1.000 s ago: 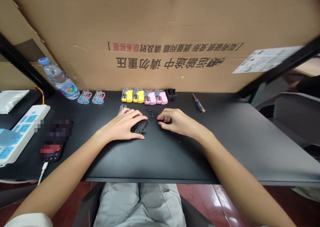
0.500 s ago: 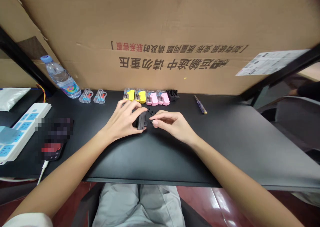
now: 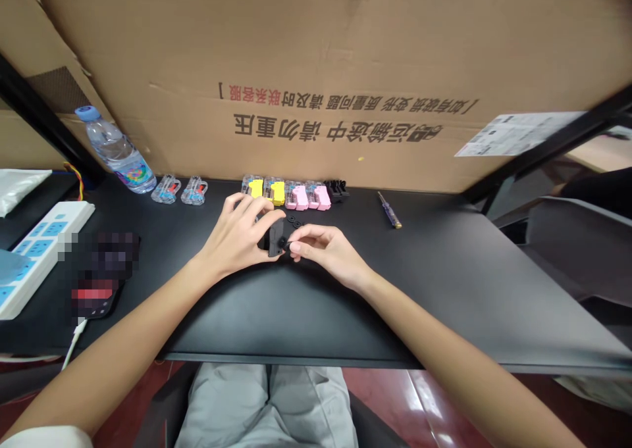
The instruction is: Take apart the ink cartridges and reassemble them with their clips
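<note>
My left hand (image 3: 232, 234) grips a small black plastic housing (image 3: 276, 236) just above the dark table, thumb on its upper end and fingers below. From the right, my right hand (image 3: 328, 252) pinches a small dark round piece (image 3: 283, 243) between thumb and fingertips, at the housing's face. Whether that piece is seated in it cannot be made out. Small black rings (image 3: 295, 222) lie on the table right behind my fingers. Beyond them stands a row of clear-topped units, yellow (image 3: 277, 193) and pink (image 3: 297, 197), with black toothed parts (image 3: 338, 191) at its right end.
Two clear plastic units (image 3: 194, 191) sit at the back left near a water bottle (image 3: 118, 152). A screwdriver (image 3: 390, 211) lies at the back right. On the left are a white power strip (image 3: 54, 237) and a phone (image 3: 106, 303) on its cable. Cardboard (image 3: 355, 47) walls the back edge.
My right hand has moved left, bringing the small round piece up to the black housing. My left hand keeps its grip, with the housing turned slightly. The whole view has shifted a little.
</note>
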A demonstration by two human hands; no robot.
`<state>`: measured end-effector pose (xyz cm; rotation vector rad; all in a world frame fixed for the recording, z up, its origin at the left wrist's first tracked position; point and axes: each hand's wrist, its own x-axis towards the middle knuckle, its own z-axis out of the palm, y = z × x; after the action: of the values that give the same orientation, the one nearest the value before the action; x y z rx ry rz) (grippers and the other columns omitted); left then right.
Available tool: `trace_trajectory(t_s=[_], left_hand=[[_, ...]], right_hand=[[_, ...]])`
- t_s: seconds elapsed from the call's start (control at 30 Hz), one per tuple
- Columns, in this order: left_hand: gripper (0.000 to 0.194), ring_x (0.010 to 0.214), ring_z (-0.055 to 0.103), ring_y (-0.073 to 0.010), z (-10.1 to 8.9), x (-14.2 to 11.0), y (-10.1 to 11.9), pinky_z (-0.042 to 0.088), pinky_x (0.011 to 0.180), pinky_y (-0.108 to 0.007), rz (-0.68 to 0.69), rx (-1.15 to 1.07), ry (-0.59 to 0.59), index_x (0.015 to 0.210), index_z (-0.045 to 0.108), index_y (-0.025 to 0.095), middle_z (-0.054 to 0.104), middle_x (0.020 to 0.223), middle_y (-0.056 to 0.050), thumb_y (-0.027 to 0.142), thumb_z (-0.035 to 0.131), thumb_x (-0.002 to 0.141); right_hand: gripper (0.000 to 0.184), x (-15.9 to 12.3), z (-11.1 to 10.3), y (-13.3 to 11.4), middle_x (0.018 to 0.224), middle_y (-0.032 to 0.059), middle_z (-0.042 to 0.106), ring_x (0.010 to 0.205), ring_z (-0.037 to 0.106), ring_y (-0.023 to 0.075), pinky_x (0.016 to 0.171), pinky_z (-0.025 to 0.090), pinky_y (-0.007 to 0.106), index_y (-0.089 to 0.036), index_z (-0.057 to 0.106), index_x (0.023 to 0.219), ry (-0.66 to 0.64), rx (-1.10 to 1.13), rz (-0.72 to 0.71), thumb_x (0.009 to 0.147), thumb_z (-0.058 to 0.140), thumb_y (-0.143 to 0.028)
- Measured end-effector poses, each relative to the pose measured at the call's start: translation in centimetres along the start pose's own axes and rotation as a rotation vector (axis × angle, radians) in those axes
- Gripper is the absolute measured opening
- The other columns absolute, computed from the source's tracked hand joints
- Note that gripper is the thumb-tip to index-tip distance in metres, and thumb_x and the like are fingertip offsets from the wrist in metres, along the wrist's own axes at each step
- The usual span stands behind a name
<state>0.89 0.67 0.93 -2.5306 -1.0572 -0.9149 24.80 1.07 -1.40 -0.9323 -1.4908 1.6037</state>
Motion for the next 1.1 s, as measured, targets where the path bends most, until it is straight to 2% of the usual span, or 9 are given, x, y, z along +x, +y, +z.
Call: trace_trajectory(t_s=[0.2, 0.43, 0.57, 0.7, 0.9, 1.1], left_hand=[[0.040, 0.109, 0.069, -0.0301, 0.1, 0.1, 0.2, 0.041, 0.107, -0.050, -0.006, 0.003, -0.006, 0.124, 0.073, 0.020, 0.074, 0.116, -0.012, 0.042, 0.077, 0.091], [0.042, 0.108, 0.069, -0.0305, 0.0, 0.1, 0.3, 0.041, 0.107, -0.050, 0.012, 0.011, -0.003, 0.124, 0.074, 0.018, 0.074, 0.114, -0.012, 0.044, 0.076, 0.091], [0.042, 0.108, 0.068, -0.0305, 0.0, 0.1, 0.5, 0.040, 0.108, -0.051, 0.012, 0.016, -0.003, 0.124, 0.074, 0.018, 0.074, 0.114, -0.012, 0.044, 0.076, 0.091], [0.042, 0.107, 0.068, -0.0304, 0.0, 0.1, 0.6, 0.040, 0.108, -0.051, 0.003, 0.022, -0.007, 0.124, 0.073, 0.018, 0.074, 0.114, -0.012, 0.044, 0.075, 0.091], [0.045, 0.111, 0.069, -0.0304, 0.0, 0.1, 0.7, 0.039, 0.110, -0.050, -0.069, -0.043, -0.028, 0.124, 0.073, 0.020, 0.074, 0.116, -0.012, 0.049, 0.078, 0.089], [0.059, 0.114, 0.069, -0.0303, 0.1, 0.0, 0.3, 0.037, 0.113, -0.050, -0.111, -0.117, -0.061, 0.126, 0.071, 0.021, 0.075, 0.117, -0.011, 0.060, 0.083, 0.084]], right_hand=[[0.032, 0.0, 0.5, 0.0, 0.076, -0.0011, 0.069, 0.065, 0.059, 0.0125, 0.071, 0.053, 0.031, -0.019, 0.076, 0.090, 0.000, -0.029, -0.036, 0.084, 0.091, -0.047], [0.030, 0.0, 0.9, 0.4, 0.083, 0.0003, 0.072, 0.068, 0.063, 0.0129, 0.072, 0.055, 0.031, -0.020, 0.073, 0.095, 0.007, -0.005, -0.072, 0.087, 0.089, -0.044], [0.039, 0.1, 1.0, 0.6, 0.084, -0.0001, 0.073, 0.066, 0.067, 0.0138, 0.069, 0.057, 0.032, -0.021, 0.067, 0.108, 0.001, 0.023, -0.069, 0.086, 0.089, -0.045], [0.049, 0.1, 1.2, 0.6, 0.084, -0.0020, 0.072, 0.060, 0.064, 0.0123, 0.065, 0.057, 0.031, -0.023, 0.061, 0.121, 0.015, 0.024, -0.074, 0.087, 0.088, -0.045], [0.047, -0.1, 1.1, 0.0, 0.079, -0.0020, 0.072, 0.060, 0.064, 0.0131, 0.067, 0.058, 0.032, -0.021, 0.063, 0.120, 0.017, 0.009, -0.085, 0.089, 0.086, -0.047], [0.042, -0.5, 1.0, -0.6, 0.079, -0.0016, 0.071, 0.062, 0.065, 0.0135, 0.067, 0.059, 0.032, -0.021, 0.067, 0.118, 0.008, 0.043, -0.097, 0.090, 0.084, -0.047]])
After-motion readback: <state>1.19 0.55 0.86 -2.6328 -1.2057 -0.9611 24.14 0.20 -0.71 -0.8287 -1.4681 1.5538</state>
